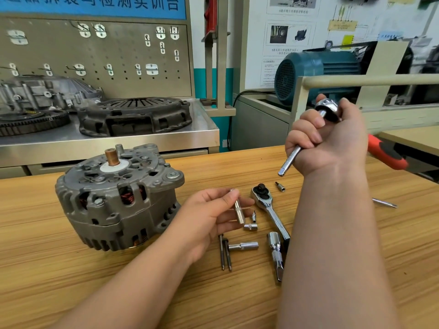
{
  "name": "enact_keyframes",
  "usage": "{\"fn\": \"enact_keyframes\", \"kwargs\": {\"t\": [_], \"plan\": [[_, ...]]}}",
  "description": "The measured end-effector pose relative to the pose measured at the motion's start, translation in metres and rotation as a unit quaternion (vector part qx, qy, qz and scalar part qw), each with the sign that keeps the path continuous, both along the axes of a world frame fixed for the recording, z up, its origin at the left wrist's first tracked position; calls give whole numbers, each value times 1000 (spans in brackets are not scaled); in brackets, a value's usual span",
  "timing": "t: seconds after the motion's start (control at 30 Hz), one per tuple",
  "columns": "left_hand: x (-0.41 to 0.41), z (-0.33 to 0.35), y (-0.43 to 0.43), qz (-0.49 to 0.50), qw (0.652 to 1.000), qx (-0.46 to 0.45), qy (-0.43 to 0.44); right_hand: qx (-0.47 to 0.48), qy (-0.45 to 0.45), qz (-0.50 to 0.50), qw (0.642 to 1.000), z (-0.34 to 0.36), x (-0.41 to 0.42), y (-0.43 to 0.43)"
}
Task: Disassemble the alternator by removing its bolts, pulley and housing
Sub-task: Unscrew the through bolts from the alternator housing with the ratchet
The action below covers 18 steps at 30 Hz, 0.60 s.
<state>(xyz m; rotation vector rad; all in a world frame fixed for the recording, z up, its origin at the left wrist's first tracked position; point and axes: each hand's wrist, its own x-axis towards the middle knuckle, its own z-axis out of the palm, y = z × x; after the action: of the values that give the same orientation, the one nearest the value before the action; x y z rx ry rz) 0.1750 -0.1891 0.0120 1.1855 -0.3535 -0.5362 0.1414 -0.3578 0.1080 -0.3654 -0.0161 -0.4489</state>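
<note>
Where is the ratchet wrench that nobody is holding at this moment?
In the head view, the ratchet wrench lies on the wooden table, right of the alternator, between the left hand and the right forearm.

There is one view only, a wide-angle camera worn on the person's head, so no second view shares any part of the scene. It looks forward and down across a wooden workbench (147,276), close enough that both forearms enter from the bottom edge and fill much of the lower frame. The left hand (209,217) sits near centre; the right hand (330,136) is raised at about 2 o'clock, nearer the lens. The alternator (118,198) lies at about 9 o'clock from centre. Farther off, a pegboard (95,55) stands at 11 o'clock and a teal electric motor (316,72) at 1 o'clock. Straight edges bow toward the frame borders.
</note>
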Motion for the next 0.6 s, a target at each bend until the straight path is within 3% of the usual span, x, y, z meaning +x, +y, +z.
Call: {"fn": "enact_keyframes", "kwargs": {"t": [0.2,0.4,0.6], "plan": [[-6,3,-1,-11,996,-25,-89,-20,9,31,999,1,8,13],[-9,6,-2,-8,985,7,-173,-41,7,38,998,1,11,22],[-9,8,1,-7,980,13,-200,-62,-10,60,996,3,12,27]]}}
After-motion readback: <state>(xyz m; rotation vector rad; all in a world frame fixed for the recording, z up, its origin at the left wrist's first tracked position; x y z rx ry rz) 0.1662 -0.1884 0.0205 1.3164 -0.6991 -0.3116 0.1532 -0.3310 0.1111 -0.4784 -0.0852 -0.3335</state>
